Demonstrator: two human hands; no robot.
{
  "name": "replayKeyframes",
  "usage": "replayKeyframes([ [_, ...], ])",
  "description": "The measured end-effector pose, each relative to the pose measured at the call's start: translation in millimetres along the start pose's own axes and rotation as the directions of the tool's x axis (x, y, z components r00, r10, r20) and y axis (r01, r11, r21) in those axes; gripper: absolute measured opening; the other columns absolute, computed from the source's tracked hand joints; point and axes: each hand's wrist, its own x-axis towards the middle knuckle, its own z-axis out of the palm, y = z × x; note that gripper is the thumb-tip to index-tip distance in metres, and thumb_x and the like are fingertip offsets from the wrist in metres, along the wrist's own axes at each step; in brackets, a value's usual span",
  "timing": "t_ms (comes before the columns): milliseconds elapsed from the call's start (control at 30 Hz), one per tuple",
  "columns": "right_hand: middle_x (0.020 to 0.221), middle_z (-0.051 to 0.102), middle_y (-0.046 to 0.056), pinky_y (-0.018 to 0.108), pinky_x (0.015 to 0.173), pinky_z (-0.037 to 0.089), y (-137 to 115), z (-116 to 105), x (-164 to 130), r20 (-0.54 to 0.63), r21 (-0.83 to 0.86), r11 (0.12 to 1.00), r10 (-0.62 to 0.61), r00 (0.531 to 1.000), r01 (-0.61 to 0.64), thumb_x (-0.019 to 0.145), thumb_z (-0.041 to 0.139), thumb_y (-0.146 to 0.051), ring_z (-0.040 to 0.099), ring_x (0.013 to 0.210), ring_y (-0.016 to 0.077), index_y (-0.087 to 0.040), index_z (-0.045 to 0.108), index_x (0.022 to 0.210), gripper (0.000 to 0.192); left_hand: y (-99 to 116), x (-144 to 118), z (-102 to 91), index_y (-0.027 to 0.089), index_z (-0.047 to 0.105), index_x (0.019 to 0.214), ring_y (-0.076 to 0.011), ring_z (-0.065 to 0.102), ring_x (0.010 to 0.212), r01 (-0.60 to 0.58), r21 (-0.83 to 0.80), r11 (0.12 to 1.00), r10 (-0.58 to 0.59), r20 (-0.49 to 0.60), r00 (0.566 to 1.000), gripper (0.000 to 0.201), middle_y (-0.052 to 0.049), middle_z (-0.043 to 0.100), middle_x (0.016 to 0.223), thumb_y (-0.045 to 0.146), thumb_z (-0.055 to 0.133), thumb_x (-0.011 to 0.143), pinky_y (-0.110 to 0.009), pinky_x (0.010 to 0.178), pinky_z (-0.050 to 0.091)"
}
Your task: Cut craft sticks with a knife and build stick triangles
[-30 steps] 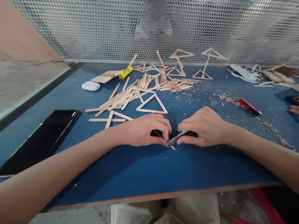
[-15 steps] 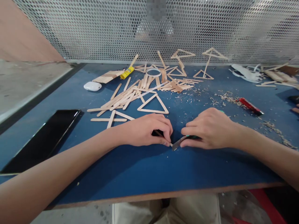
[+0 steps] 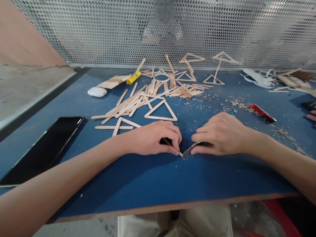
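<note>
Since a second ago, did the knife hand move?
Yes. The right hand slid slightly right, away from the left hand, judged against the stick triangle.

Bare forearms without sleeves, rings or watch; light beige trousers below

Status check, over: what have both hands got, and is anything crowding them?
Left hand pinning a stick to the table. Right hand gripping a knife, blade at the stick's tip. Nothing crowding; stick triangle lies just behind.

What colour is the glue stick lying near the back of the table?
Yellow, with a small label; the glue stick shows clearly in the head view.
</note>
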Motion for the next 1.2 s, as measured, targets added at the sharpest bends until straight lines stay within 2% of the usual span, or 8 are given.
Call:
replayKeyframes([
  [133, 0.060, 0.061, -0.003, 0.031, 0.055, 0.015, 9, -3, -6, -0.032, 0.017, 0.999, -0.037, 0.999, 0.037, 0.102, 0.044, -0.057, 0.044, 0.050, 0.0118, -0.021, 0.060, 0.076, 0.048, 0, -1, -0.3, 0.020, 0.074, 0.090, -0.0153, 0.063, 0.095, 0.003, -0.003, 1.000, -0.003, 0.002, 1.000, 0.010, -0.005, 0.071, 0.100, 0.026, 0.068, 0.094, -0.027, 0.090, 0.047],
  [333, 0.064, 0.065, -0.003, 0.030, 0.055, 0.018, 8, 2, 0, -0.209, -0.010, 1.000, -0.026, 0.978, 0.024, 0.101, 0.048, -0.059, 0.050, 0.054, 0.0110, -0.021, 0.065, 0.083, 0.045, 1, 0, -1.1, 0.019, 0.073, 0.087, -0.0156, 0.063, 0.095, 0.005, 0.006, 1.000, -0.005, 0.007, 1.000, 0.009, -0.005, 0.072, 0.099, 0.025, 0.070, 0.093, -0.026, 0.089, 0.046],
  [567, 0.070, 0.068, -0.002, 0.032, 0.055, 0.015, -5, 3, 7, -0.055, 0.057, 0.998, 0.008, 0.998, -0.005, 0.104, 0.042, -0.055, 0.054, 0.059, 0.0113, -0.020, 0.065, 0.088, 0.045, 1, 0, -0.7, 0.019, 0.074, 0.088, -0.0148, 0.063, 0.095, 0.002, 0.007, 1.000, -0.002, 0.000, 1.000, 0.006, -0.004, 0.071, 0.099, 0.022, 0.070, 0.092, -0.026, 0.089, 0.046],
  [767, 0.065, 0.063, -0.002, 0.032, 0.056, 0.015, 2, -5, -1, 0.038, 0.048, 0.999, 0.005, 0.999, -0.007, 0.104, 0.041, -0.057, 0.047, 0.055, 0.0114, -0.020, 0.062, 0.083, 0.047, 1, 0, -0.3, 0.020, 0.075, 0.091, -0.0151, 0.063, 0.096, 0.009, 0.004, 1.000, -0.009, 0.006, 1.000, 0.008, -0.004, 0.071, 0.099, 0.024, 0.069, 0.093, -0.027, 0.090, 0.046],
  [833, 0.067, 0.064, -0.002, 0.032, 0.057, 0.017, 5, -5, -2, 0.015, 0.076, 0.997, 0.012, 1.000, -0.014, 0.103, 0.044, -0.056, 0.049, 0.057, 0.0112, -0.020, 0.064, 0.085, 0.045, 2, 0, -0.5, 0.020, 0.075, 0.090, -0.0153, 0.063, 0.096, 0.011, 0.006, 1.000, -0.011, 0.005, 1.000, 0.008, -0.005, 0.071, 0.100, 0.024, 0.069, 0.093, -0.027, 0.089, 0.046],
  [1000, 0.069, 0.066, -0.002, 0.031, 0.057, 0.019, 5, 8, 4, -0.166, 0.079, 0.997, 0.024, 0.986, -0.011, 0.101, 0.046, -0.060, 0.053, 0.059, 0.0111, -0.020, 0.065, 0.087, 0.046, 2, 1, -1.5, 0.019, 0.072, 0.085, -0.0153, 0.063, 0.093, 0.007, 0.018, 1.000, -0.007, 0.008, 1.000, 0.009, -0.004, 0.072, 0.098, 0.024, 0.070, 0.092, -0.027, 0.087, 0.046],
  [1067, 0.066, 0.065, -0.002, 0.030, 0.056, 0.018, 2, 12, 9, -0.175, 0.060, 0.998, 0.005, 0.985, 0.005, 0.102, 0.044, -0.061, 0.053, 0.058, 0.0114, -0.020, 0.064, 0.084, 0.048, 1, 1, -1.7, 0.019, 0.071, 0.084, -0.0150, 0.063, 0.094, 0.003, 0.024, 1.000, -0.003, 0.007, 1.000, 0.008, -0.004, 0.072, 0.098, 0.022, 0.071, 0.092, -0.026, 0.087, 0.046],
  [1200, 0.065, 0.066, -0.001, 0.030, 0.055, 0.016, -2, 10, 13, -0.122, 0.019, 0.999, -0.046, 0.991, 0.049, 0.104, 0.039, -0.059, 0.052, 0.056, 0.0121, -0.020, 0.063, 0.082, 0.051, 1, 1, -1.6, 0.020, 0.073, 0.086, -0.0150, 0.063, 0.095, 0.014, 0.024, 1.000, -0.014, 0.010, 1.000, 0.006, -0.003, 0.072, 0.099, 0.022, 0.071, 0.092, -0.026, 0.088, 0.046],
])
